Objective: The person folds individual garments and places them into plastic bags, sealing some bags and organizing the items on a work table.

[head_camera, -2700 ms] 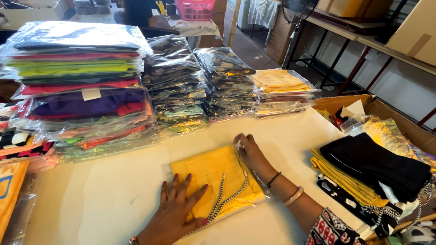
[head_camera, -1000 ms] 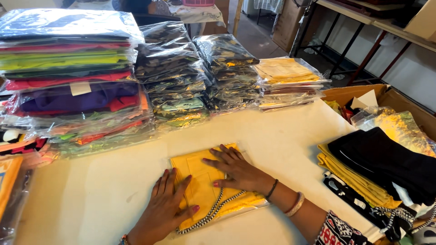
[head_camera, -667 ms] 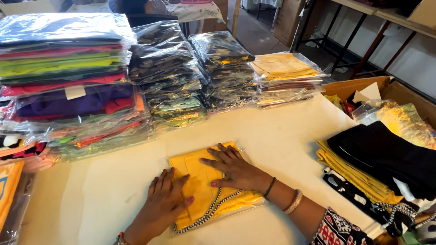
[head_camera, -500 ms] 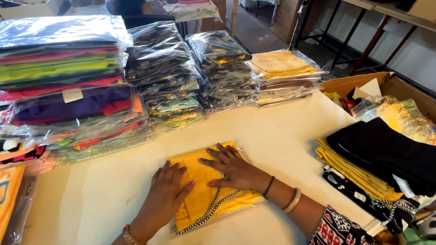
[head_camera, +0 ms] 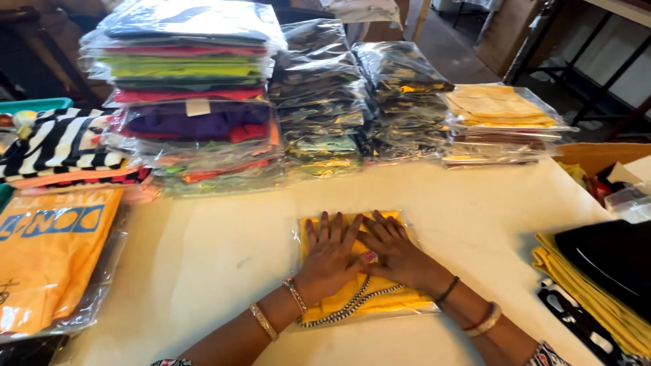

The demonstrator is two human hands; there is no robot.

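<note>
The yellow folded garment in its clear bag (head_camera: 359,285) lay flat on the white table (head_camera: 217,251), near the front edge and in front of the stacks. It had a black-and-white trim along its lower side. The left hand (head_camera: 329,261) and the right hand (head_camera: 397,254) both rested on top of it, palms down, fingers spread and flat, thumbs almost touching in the middle. Neither hand gripped anything; they only pressed on the packet.

To do this pressing well, I think the palms should push from the middle out to the edges, so that the air leaves the bag and the fabric stays flat without wrinkles. Even pressure seemed better than a strong one, because the plastic looked thin and slippery.

Behind the packet stood a tall stack of coloured bagged clothes (head_camera: 190,95), dark bagged stacks (head_camera: 319,102) and a lower pile with a yellow packet on top (head_camera: 502,122). At the left lay an orange bagged shirt (head_camera: 47,257), at the right a black cloth (head_camera: 610,257) over yellow fabric.

The open end of the bag was hidden under the hands, so I could not tell if it was sealed. The cardboard box (head_camera: 603,159) at the right was cut off.
</note>
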